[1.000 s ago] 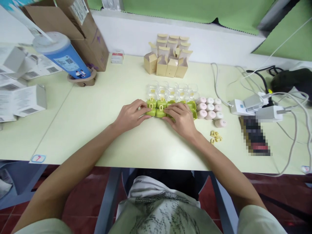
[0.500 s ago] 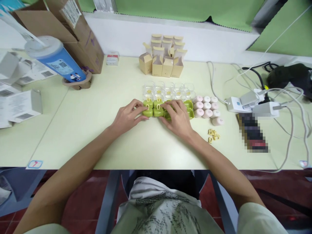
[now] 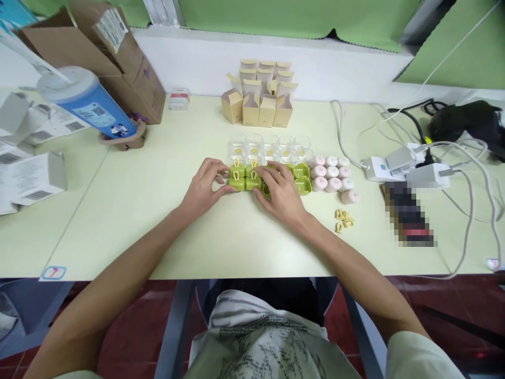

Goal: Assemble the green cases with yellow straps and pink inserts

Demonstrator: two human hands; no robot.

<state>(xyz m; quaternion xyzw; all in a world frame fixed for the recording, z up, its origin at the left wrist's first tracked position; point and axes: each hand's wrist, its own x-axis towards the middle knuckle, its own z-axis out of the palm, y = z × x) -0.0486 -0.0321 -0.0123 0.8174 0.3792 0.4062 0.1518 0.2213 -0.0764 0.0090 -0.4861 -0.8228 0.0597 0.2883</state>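
Note:
Small glossy green cases with yellow loops on top stand close together at the middle of the table. My left hand (image 3: pixel 204 185) has its thumb and fingers curled against the left side of the front-left green case (image 3: pixel 236 184). From the right, my right hand (image 3: pixel 283 193) holds the neighbouring green case (image 3: pixel 253 183) between thumb and fingertips. Under and beyond that hand sit more green cases, partly hidden; the open green case (image 3: pixel 303 186) at the right end shows its hollow inside. Behind them lie clear plastic covers (image 3: pixel 270 151) with yellow spots.
Pink and white rounded pieces (image 3: pixel 332 184) stand in rows on the right, with yellow loops (image 3: pixel 344 219) nearer me. Open small cartons (image 3: pixel 251 111) stand at the back. A power strip (image 3: pixel 384 167) with cables lies right; a blue cup (image 3: pixel 97 108) and cardboard box (image 3: pixel 138 79) are left.
The camera view has shifted slightly. Both hands stay at the same green cases; the left fingers have drawn back a little from the tops toward the left side.

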